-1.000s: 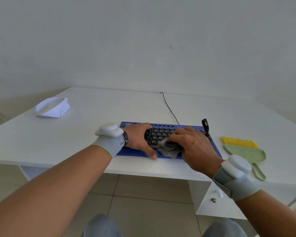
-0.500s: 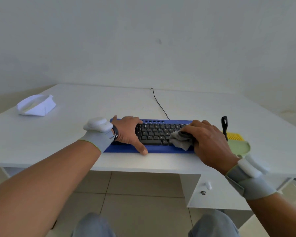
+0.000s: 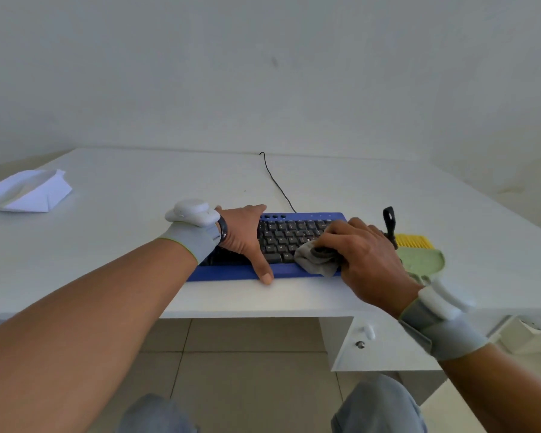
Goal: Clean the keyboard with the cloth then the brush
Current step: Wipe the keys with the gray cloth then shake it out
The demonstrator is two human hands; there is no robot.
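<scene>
Keyboard wiping observed at near edge of white desk (image 3: 341, 182).
The right hand (image 3: 364, 257) gripped a bunched grey cloth (image 3: 317, 260) against the right-hand keys of the blue keyboard (image 3: 281, 239). The left hand (image 3: 247, 237) lay flat and extended across its left end, thumb on the front edge. A green brush (image 3: 420, 256) with yellow bristles lay just right of the keyboard.

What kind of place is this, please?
Probably a plain home or office workstation: a white desk against a bare white wall, a wired blue-framed black-keyed keyboard, and a tiled floor.
</scene>
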